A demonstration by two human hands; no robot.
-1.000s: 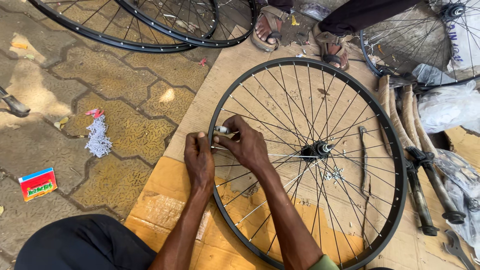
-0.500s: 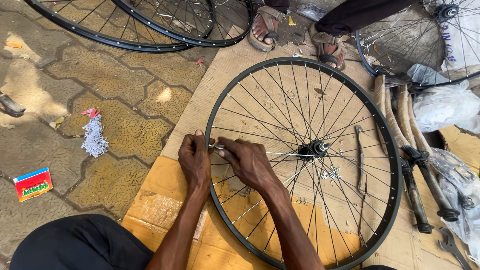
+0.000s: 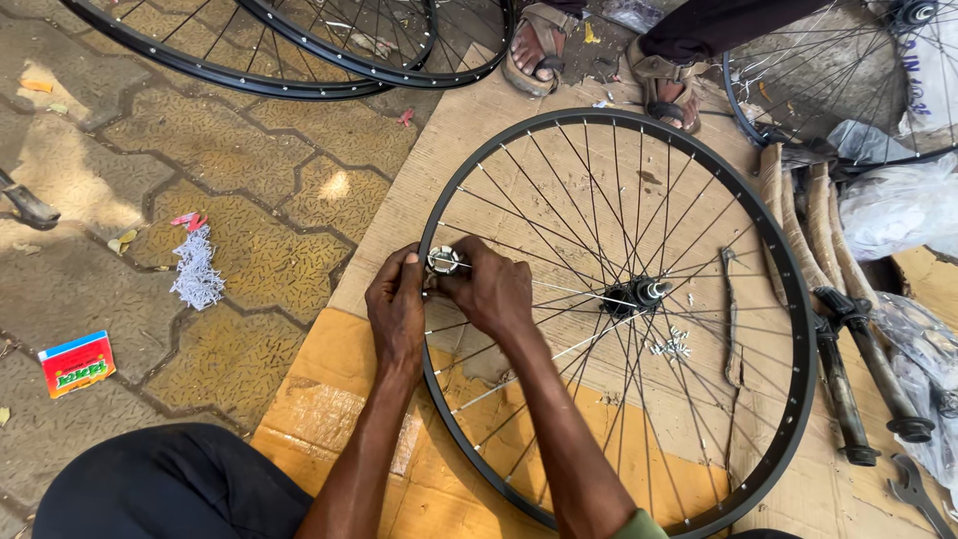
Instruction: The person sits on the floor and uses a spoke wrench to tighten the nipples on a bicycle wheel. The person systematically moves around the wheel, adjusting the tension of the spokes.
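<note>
A black bicycle wheel rim with thin steel spokes lies flat on cardboard, its hub at the centre. Both my hands meet at the rim's left edge. My left hand grips the rim from outside. My right hand reaches from inside the wheel and pinches a small round silver tool against a spoke end at the rim. Small loose silver nipples lie near the hub.
Two more wheels lie at the top left on the paving. Another person's sandalled feet stand at the top. Bicycle fork parts, a wrench and plastic bags lie at the right. A small red box sits at the left.
The view has shifted slightly. My hands stay at the rim's left edge, and the silver tool between them has turned to show its round end.
</note>
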